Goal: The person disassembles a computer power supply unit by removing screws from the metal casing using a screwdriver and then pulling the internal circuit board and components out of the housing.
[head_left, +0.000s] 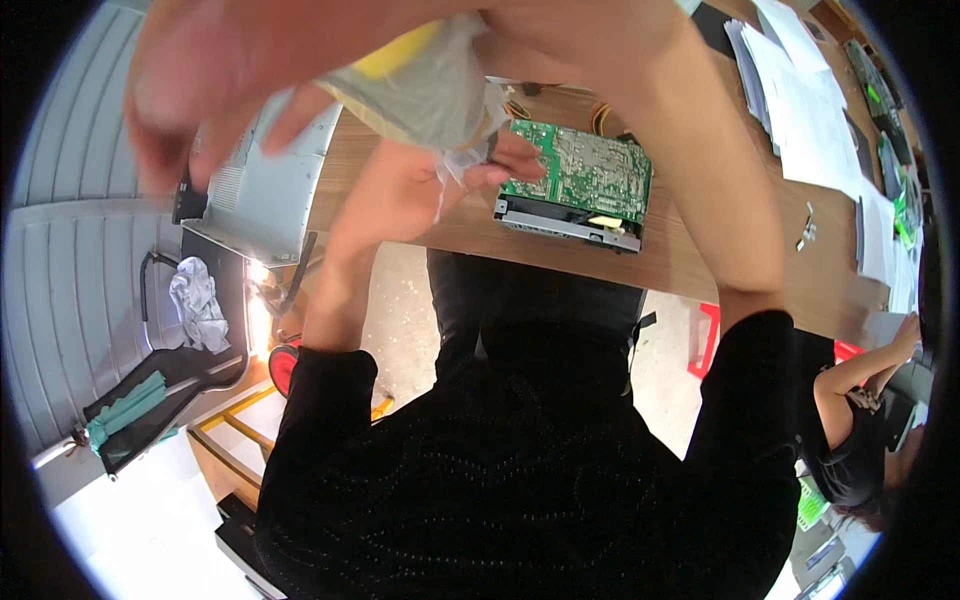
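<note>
A translucent plastic bag (450,95) with something yellow (398,52) inside hangs above the table; I cannot make out what the yellow thing is. My left hand (415,185) is closed on the bag's crumpled lower end. Large and blurred, my right hand (225,85) reaches across the top left, fingers apart, with the bag beneath its wrist. Just right of my left fingertips lies a green circuit board (590,170), solder side up, with a grey metal bracket (565,222) along its near edge.
A grey metal case (265,185) stands at the left. Paper stacks (800,105) and small metal pieces (806,228) lie on the wooden table (720,270) at the right. Cables (600,118) show behind the board. Another person (850,430) sits at the far right.
</note>
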The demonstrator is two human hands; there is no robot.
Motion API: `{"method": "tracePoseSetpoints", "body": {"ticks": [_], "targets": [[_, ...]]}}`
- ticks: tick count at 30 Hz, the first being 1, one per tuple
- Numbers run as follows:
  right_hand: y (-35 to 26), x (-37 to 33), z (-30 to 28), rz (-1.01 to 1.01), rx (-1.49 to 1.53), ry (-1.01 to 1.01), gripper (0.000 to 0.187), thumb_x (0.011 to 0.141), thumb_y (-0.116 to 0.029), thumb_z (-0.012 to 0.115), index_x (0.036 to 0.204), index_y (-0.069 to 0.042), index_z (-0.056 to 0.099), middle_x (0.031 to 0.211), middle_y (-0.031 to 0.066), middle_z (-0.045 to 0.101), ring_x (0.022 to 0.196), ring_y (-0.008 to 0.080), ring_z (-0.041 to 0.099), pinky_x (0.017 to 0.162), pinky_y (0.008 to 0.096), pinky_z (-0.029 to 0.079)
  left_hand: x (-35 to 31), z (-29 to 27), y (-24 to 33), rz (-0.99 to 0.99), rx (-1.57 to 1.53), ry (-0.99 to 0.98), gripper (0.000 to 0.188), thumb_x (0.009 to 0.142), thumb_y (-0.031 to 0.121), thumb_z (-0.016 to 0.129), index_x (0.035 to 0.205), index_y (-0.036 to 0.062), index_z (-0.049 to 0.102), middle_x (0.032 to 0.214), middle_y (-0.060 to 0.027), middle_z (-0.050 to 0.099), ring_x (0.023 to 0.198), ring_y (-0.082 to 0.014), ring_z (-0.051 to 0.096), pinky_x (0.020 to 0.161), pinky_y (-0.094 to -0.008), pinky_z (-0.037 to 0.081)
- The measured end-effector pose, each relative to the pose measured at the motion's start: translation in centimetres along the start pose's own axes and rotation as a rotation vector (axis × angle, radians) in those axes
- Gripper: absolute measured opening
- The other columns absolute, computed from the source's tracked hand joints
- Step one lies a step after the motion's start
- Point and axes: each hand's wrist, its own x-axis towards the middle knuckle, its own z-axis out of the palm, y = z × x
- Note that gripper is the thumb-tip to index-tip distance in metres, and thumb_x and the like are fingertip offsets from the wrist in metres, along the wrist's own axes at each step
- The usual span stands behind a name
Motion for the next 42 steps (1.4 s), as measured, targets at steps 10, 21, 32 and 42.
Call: {"method": "tracePoseSetpoints", "body": {"ticks": [10, 21, 32, 42], "targets": [[3.8, 2.6, 3.1, -0.16, -0.921, 0.876, 0.045, 0.084, -0.042, 0.065, 0.068, 0.0, 0.068, 0.05, 0.0103, 0.061, 0.055, 0.0213, 0.067, 0.059, 0.0383, 0.055, -4.0, -0.4, -5.8, 0.063, -0.162, 0.368, 0.035, 0.082, 0.009, 0.071, 0.113, -0.0053, 0.064, 0.107, -0.0151, 0.071, 0.098, -0.0234, 0.067, 0.087, -0.0334, 0.051], [0.8, 1.3, -2.0, -0.277, -0.504, 0.287, 0.033, 0.097, -0.035, 0.051, 0.096, -0.005, 0.064, 0.087, 0.0056, 0.066, 0.066, 0.0161, 0.062, 0.071, 0.0291, 0.051, -3.1, 8.7, -7.8, -0.24, -0.057, 0.249, 0.091, 0.082, 0.016, 0.077, 0.15, -0.0064, 0.02, 0.141, -0.0184, 0.046, 0.132, -0.0254, 0.043, 0.111, -0.037, 0.031], [2.8, -1.2, 0.8, -0.167, -0.824, 0.802, 0.033, 0.091, -0.038, 0.058, 0.099, -0.007, 0.066, 0.084, 0.0052, 0.066, 0.068, 0.0156, 0.062, 0.072, 0.0282, 0.051, -4.0, 9.8, -8.6, -0.347, -0.22, 0.322, 0.058, 0.086, 0.018, 0.072, 0.134, -0.0031, 0.048, 0.128, -0.0154, 0.058, 0.118, -0.0245, 0.054, 0.102, -0.0368, 0.04], [0.8, -0.8, -0.9, -0.101, -0.116, 0.19, 0.035, 0.087, -0.041, 0.065, 0.101, -0.009, 0.067, 0.082, 0.0049, 0.066, 0.07, 0.0152, 0.062, 0.073, 0.0275, 0.052, -2.9, 9.8, -8.1, -0.247, -0.353, 0.256, 0.072, 0.088, 0.011, 0.07, 0.144, -0.0057, 0.028, 0.129, -0.0116, 0.052, 0.119, -0.0175, 0.05, 0.104, -0.033, 0.037]]}}
